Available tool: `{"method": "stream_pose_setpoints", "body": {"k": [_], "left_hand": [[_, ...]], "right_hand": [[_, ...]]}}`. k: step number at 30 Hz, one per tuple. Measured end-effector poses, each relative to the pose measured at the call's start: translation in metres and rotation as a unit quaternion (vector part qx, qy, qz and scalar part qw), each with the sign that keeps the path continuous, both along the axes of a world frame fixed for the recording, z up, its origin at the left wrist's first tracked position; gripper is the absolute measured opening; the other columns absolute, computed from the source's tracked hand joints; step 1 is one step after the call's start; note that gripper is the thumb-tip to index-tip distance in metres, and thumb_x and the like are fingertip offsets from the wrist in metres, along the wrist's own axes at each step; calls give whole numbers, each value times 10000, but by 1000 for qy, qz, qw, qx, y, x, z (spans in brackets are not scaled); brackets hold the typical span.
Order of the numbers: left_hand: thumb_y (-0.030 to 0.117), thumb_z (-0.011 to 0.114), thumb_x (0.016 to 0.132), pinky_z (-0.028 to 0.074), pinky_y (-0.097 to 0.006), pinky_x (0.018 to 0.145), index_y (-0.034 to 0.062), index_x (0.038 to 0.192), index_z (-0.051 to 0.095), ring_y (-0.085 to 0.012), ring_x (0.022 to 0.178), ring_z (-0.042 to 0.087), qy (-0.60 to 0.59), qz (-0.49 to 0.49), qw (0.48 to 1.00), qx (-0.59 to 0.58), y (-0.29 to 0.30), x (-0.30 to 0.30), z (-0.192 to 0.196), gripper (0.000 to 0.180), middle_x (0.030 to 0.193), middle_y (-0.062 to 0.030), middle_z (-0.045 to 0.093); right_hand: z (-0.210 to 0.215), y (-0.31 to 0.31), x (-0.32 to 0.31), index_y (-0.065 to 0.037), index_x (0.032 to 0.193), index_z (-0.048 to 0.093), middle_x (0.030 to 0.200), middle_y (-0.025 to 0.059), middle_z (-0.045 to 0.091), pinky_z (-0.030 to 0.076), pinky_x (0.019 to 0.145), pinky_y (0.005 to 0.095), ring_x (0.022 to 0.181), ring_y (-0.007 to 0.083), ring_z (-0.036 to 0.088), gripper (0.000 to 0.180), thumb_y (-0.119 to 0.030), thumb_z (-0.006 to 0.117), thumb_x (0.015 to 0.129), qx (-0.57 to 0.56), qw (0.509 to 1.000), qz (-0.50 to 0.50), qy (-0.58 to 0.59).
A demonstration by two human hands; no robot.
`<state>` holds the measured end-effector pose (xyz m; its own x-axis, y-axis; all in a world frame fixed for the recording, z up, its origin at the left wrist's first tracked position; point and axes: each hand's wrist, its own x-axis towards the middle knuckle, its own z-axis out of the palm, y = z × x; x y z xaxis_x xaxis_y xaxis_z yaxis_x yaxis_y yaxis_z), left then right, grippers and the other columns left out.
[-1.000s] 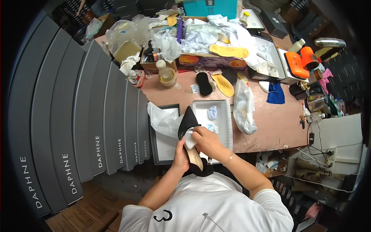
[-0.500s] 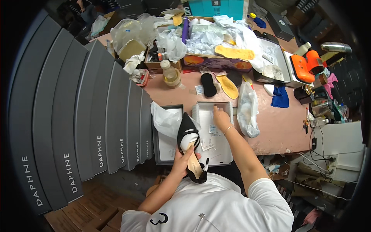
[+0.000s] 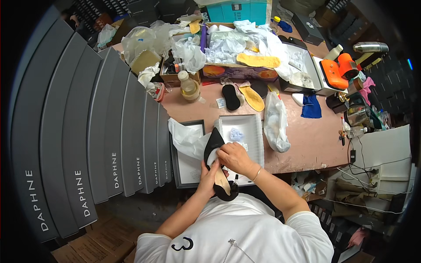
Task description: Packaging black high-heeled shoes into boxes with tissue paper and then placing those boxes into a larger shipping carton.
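My left hand is closed around the middle of a black pointed-toe shoe, thumb on its beige insole. The shoe is tilted, toe pointing away from me and heel end close to my white shirt. White stuffing shows in the opening behind the toe. My right hand is bent over that opening, fingers pinched at the stuffing; its fingertips are partly hidden. Under and beyond my hands lies an open white-lined shoebox with a crumpled pale paper ball inside.
A grey-rimmed box lid with white tissue paper sits left of the shoebox. Tall stacks of grey shoeboxes rise at the left. Beyond are a bottle, insoles, a plastic-wrapped bundle and a carton of crumpled paper.
My right hand has come from the far part of the shoebox to the shoe's opening. The pale paper ball now shows in the box. My left hand keeps its hold on the shoe.
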<state>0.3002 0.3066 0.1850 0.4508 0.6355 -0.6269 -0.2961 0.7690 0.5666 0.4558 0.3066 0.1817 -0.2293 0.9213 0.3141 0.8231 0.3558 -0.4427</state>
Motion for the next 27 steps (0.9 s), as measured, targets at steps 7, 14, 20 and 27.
{"method": "stream_pose_setpoints", "body": {"k": [7,14,20,27], "left_hand": [[291,541,956,531,-331,560,148,1204,287,-190,655,593,21,35,999,-6,-18,15,9,384,906,-91,542],[337,508,965,562,-394,601,82,1285,236,-232,701,618,52,72,994,-71,-26,14,-10,491,986,-128,543],[373,478,971,567,-380,620,67,1148,435,-224,713,631,44,54,994,-85,-6,-9,-23,357,941,-102,569],[483,439,959,558,-355,647,38,1108,494,-213,722,630,-20,49,993,-106,8,-17,-33,472,931,-89,571]], "right_hand": [[-5,3,-5,-81,1039,549,988,125,531,467,680,412,823,316,567,393,-65,666,664,-57,983,-171,28],[-19,10,0,-110,1432,315,1407,295,325,360,1025,464,1232,434,413,861,-117,723,674,-201,970,-68,120],[-89,36,77,-18,1194,494,1086,223,578,488,826,430,984,386,573,531,-136,714,726,-222,946,-234,45],[-31,16,45,-16,924,521,909,156,599,495,704,351,758,314,586,272,-62,659,694,-174,917,-165,318]]}}
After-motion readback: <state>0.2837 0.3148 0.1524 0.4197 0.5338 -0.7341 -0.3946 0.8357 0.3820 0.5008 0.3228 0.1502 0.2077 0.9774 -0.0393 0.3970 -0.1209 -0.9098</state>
